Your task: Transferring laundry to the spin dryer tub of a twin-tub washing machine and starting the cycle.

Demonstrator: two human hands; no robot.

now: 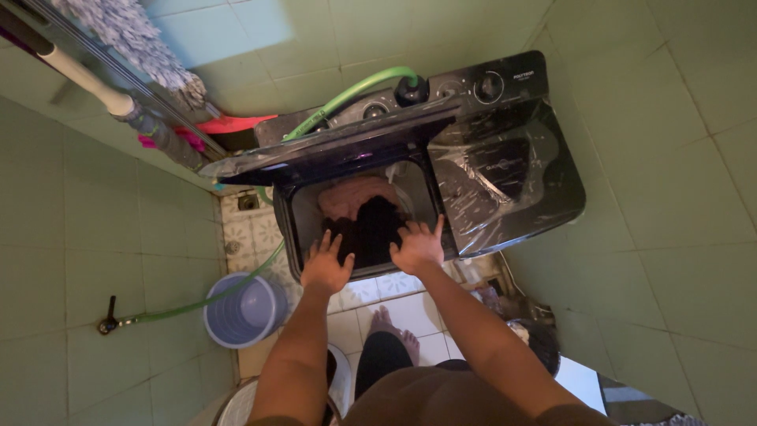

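Both arms are reaching down from the camera toward the washing machine [441, 158]. Its left tub is holding a dark cloth [369, 229], black and bunched up, sitting at the front of the tub. A pink cloth [351, 196] is lying just behind it, touching it. The left hand [326, 267] is resting flat on the front rim of the tub, fingers spread apart, with its fingertips touching the dark cloth. The right hand [418, 246] is lying open too, fingers wide, pressing on the edge of the dark cloth. Neither hand is closing on anything. The black lid [331, 150] is standing open above the tub. A green hose [347, 93] is curving over the top of the machine. A blue bucket [243, 310] is sitting on the floor to the left. A bare foot [394, 330] is standing on white tiles below the hands.
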